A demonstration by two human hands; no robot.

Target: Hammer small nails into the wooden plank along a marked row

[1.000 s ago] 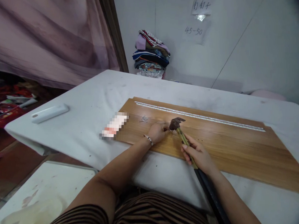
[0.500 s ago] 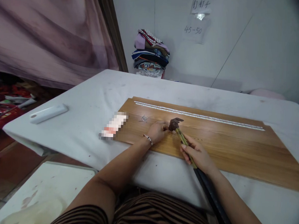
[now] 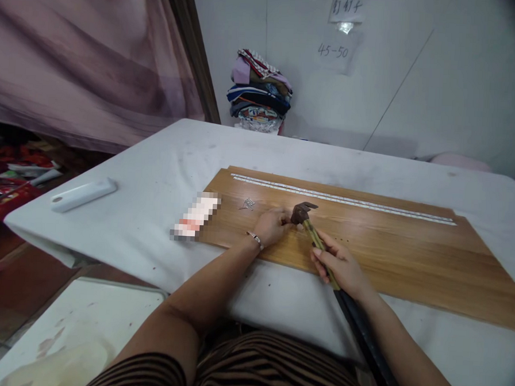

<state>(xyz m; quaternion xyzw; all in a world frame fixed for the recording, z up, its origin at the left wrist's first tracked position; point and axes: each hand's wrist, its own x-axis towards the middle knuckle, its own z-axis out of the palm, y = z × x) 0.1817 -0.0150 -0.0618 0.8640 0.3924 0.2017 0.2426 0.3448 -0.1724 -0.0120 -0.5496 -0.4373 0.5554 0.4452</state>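
— How are the arms set?

— Both forearms reach forward from the lap over the near edge of the surface, which is draped in a white cloth. The left forearm angles in from the lower left, with a thin bracelet at the wrist. The right forearm comes in from the lower right and lies along the long dark end of the hammer's handle.

— What is the left hand doing?

— The left hand rests on the wooden board, fingers curled in and pinched together at the tips, right beside the hammer head. Whatever it pinches is too small to make out.

— And the right hand?

— The right hand is closed around the handle of the hammer, gripping it partway up the shaft. The hammer head is low, just at the board and touching or almost touching the left fingertips; I cannot tell which.

— Where does the board lie?

— Flat on the surface, running left to right, with a pale strip along its far edge. A small heap of nails sits on the board, a little left of the left hand.

— Anything else around?

— A white flat object lies on the cloth at far left, and a pile of folded clothes sits against the wall behind.
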